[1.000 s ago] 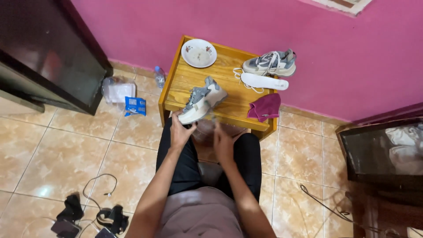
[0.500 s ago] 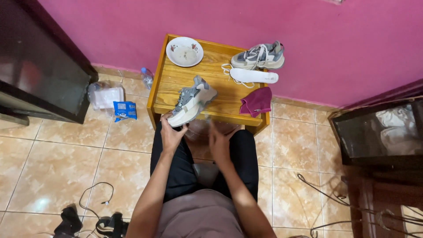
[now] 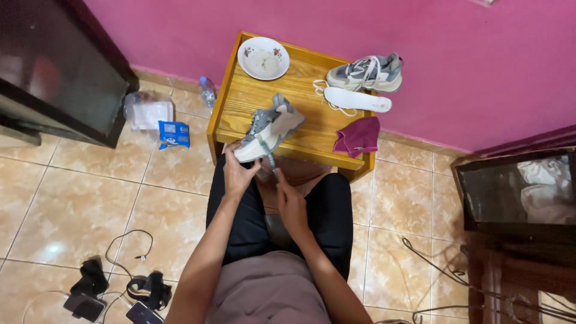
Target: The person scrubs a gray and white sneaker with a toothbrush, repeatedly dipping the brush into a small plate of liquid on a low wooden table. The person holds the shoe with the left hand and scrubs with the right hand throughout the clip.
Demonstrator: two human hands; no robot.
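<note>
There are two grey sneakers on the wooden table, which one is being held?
The sneaker at the table's front edge, gripped by the left hand while the right hand holds a toothbrush to it. The other sneaker sits untouched by the wall.

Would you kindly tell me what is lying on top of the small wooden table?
On the wooden table: a shallow bowl, a grey sneaker, a white insole and a magenta cloth. The left hand holds a second sneaker at its front edge, hiding the wood beneath.
</note>
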